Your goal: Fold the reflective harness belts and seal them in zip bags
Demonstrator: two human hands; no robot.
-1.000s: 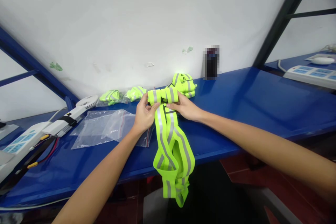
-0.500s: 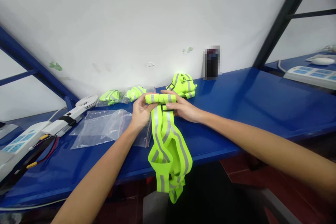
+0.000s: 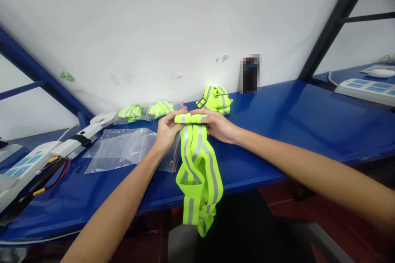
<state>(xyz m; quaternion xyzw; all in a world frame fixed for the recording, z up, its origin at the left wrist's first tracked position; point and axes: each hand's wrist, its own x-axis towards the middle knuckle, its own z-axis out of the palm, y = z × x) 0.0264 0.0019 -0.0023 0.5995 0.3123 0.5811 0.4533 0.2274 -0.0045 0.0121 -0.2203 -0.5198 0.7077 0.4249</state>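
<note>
Between my two hands is a neon-yellow reflective vest [image 3: 212, 168] made of straps with silver stripes. Its top end is folded into a flat roll, and the loose straps hang down over the table's front edge. My left hand [image 3: 168, 130] grips the left end of the roll, thumb in front and fingers behind. On the right end, my right hand [image 3: 220, 126] is closed, its thumb pressed on the front of the roll. Some fingertips are hidden behind the fabric. Just beyond my hands lies a second reflective vest [image 3: 216, 98], bundled, with a black buckle.
Clear plastic bags [image 3: 119, 148] lie on the blue table [image 3: 277, 119], left of my hands. Bagged yellow vests [image 3: 132, 111] rest along the wall. Farther left are a white fan [image 3: 105, 118] and a power strip [image 3: 31, 162]. A blurred dark object [image 3: 250, 74] stands at the back.
The roll has turned over toward me, and the black buckle beneath it is now covered. My right thumb has moved up onto the roll.
</note>
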